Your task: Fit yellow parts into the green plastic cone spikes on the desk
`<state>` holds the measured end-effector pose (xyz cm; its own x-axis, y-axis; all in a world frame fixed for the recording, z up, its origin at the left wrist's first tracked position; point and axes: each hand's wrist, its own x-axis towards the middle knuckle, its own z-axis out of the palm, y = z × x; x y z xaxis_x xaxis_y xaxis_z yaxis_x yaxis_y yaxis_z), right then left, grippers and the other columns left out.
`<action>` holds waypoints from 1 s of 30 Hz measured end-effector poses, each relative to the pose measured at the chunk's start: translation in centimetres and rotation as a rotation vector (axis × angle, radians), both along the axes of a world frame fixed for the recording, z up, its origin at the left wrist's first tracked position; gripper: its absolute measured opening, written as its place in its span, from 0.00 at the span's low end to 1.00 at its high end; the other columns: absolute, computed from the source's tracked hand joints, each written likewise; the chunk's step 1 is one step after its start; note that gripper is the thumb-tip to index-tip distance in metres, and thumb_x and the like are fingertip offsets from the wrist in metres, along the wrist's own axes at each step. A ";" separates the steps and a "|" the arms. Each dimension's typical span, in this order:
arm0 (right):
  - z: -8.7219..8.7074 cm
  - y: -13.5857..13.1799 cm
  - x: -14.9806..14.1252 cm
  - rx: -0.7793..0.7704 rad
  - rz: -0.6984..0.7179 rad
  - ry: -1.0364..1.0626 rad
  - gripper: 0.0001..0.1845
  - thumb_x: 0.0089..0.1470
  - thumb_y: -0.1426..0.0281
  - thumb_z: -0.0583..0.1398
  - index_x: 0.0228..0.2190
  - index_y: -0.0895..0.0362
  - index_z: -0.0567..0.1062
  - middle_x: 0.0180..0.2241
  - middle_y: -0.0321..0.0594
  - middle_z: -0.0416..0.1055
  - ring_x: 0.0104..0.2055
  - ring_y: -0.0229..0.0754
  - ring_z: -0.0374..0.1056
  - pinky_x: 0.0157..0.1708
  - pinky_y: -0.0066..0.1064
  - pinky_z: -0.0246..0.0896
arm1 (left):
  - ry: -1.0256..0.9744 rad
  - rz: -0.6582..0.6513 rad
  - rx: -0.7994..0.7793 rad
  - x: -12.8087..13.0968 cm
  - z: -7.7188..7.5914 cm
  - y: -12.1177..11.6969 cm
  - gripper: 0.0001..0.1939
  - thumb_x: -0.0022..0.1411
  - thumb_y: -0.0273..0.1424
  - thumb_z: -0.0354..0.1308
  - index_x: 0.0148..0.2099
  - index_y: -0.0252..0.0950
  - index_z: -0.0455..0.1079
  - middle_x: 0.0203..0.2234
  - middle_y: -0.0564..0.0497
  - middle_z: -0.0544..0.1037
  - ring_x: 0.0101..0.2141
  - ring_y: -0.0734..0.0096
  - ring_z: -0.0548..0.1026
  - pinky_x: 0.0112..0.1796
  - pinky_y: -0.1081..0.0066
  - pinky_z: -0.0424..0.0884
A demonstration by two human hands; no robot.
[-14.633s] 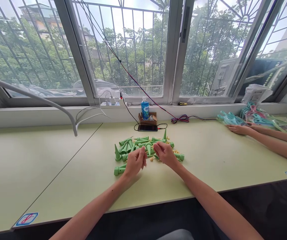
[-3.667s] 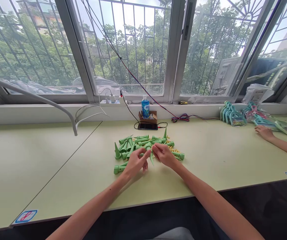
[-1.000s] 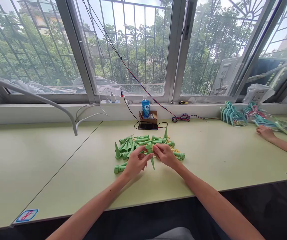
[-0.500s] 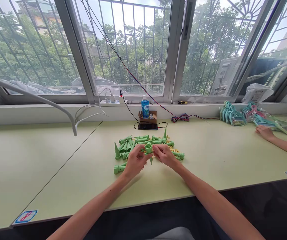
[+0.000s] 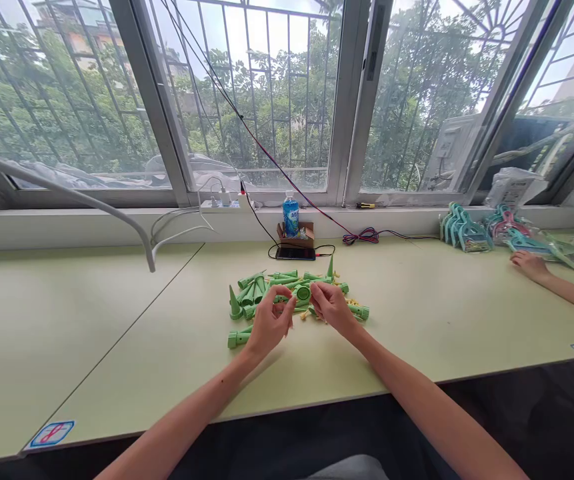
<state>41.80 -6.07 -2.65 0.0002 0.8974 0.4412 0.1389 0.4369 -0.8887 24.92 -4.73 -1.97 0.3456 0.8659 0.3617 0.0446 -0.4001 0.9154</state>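
A green cone-shaped plastic spike (image 5: 303,293) is held above the pile, its round open end tilted toward me. My right hand (image 5: 331,308) pinches it at the right side of the rim; whether a smaller piece is also in that pinch is hidden. Close to the left edge of the rim, my left hand (image 5: 269,320) has thumb and forefinger apart, perhaps just touching it. Several more green spikes (image 5: 254,293) lie heaped around the hands, and one stands upright on its cap. Small yellow pegs (image 5: 304,316) are scattered under and beside my right hand.
Behind the pile are a phone (image 5: 295,253) with a cable, a small cardboard box (image 5: 307,235) and a blue bottle (image 5: 291,217). A bent white pipe (image 5: 137,233) juts in from the left. At right, another person's hand (image 5: 531,265) rests near bagged teal items (image 5: 471,237).
The spike has tipped so its opening faces me more, and it has shifted slightly right with my right hand. My left thumb has drawn back from beneath it.
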 end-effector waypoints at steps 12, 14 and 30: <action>-0.5 0.1 0.0 0.063 0.073 -0.165 0.24 0.62 0.51 0.52 0.22 0.55 0.62 0.17 0.30 0.54 0.19 0.33 0.48 0.19 0.27 0.43 | -0.117 -0.225 -0.337 0.0 0.2 0.4 0.21 0.60 0.49 0.57 0.33 0.34 0.66 0.14 0.58 0.65 0.15 0.78 0.64 0.16 0.78 0.62; -0.5 0.0 0.1 0.055 0.069 -0.180 0.25 0.62 0.51 0.52 0.21 0.55 0.62 0.16 0.30 0.54 0.18 0.33 0.48 0.19 0.27 0.44 | -0.096 -0.220 -0.292 -0.2 0.1 0.4 0.19 0.61 0.48 0.57 0.34 0.35 0.65 0.16 0.58 0.64 0.15 0.79 0.65 0.16 0.78 0.62; -0.3 0.3 0.1 0.028 -0.056 -0.212 0.28 0.63 0.52 0.50 0.18 0.56 0.62 0.14 0.31 0.56 0.16 0.33 0.51 0.19 0.27 0.46 | 0.071 -0.046 0.087 0.1 -0.4 0.1 0.17 0.65 0.43 0.54 0.49 0.37 0.65 0.34 0.50 0.74 0.16 0.81 0.68 0.15 0.78 0.64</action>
<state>41.85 -5.73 -3.00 -0.0460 0.8859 0.4617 0.3460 0.4477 -0.8245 25.00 -4.62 -2.41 0.4114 0.8153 0.4075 0.0883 -0.4806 0.8725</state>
